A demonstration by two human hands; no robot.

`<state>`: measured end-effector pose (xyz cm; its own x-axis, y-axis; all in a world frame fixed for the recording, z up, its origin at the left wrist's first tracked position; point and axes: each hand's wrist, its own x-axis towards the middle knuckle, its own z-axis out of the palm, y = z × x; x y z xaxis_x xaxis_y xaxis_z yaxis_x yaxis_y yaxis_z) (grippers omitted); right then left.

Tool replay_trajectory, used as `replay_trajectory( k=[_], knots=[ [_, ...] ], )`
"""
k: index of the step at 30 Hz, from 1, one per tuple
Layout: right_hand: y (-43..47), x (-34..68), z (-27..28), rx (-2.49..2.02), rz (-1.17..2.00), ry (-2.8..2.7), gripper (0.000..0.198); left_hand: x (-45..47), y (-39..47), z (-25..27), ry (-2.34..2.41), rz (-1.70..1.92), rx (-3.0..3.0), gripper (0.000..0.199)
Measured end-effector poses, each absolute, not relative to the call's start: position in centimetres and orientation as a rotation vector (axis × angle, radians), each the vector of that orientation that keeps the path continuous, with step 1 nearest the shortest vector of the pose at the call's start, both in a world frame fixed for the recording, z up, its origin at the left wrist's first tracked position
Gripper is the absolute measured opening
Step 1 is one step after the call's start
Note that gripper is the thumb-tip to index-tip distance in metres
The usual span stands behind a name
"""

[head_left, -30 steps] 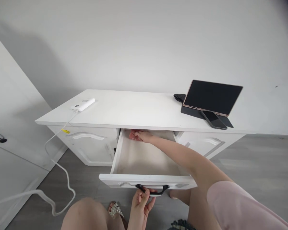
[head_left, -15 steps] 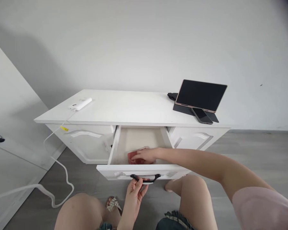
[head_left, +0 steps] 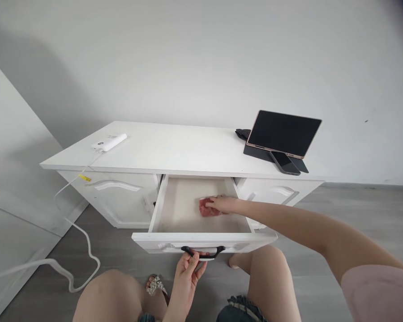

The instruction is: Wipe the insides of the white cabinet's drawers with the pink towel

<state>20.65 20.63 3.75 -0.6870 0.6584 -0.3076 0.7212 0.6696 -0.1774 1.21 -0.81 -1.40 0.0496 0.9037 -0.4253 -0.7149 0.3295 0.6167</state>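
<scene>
A white drawer stands pulled out from the middle of a low white cabinet. My left hand is closed on the black drawer handle, its thumb in front. Inside the drawer, my right hand presses a reddish-pink cloth against the bottom, towards the right side. The fingers are curled over the cloth, and the palm side is hidden.
On the cabinet top lie a white power strip with a trailing cord, a phone and a tablet on a stand. A black item sits behind the tablet. My knees flank the drawer front.
My right hand has moved the cloth to the right and farther back in the drawer. My left hand stays on the handle. The view has shifted slightly.
</scene>
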Motion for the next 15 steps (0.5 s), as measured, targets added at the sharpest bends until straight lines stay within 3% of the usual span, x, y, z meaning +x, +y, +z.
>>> replay_trajectory(
  k=[6,10,15],
  knots=[
    [25.6,20.0,4.3,1.277,-0.025,2.425,0.051,0.9,-0.9,-2.6,0.866,1.222,0.22,0.014],
    [28.0,19.3,4.0,1.409,0.01,2.319,0.065,0.9,-0.9,-3.3,0.872,1.217,0.243,0.017],
    [28.7,19.9,4.0,1.474,-0.066,2.279,0.068,0.8,-0.7,-2.4,0.874,1.223,0.271,0.017]
  ],
)
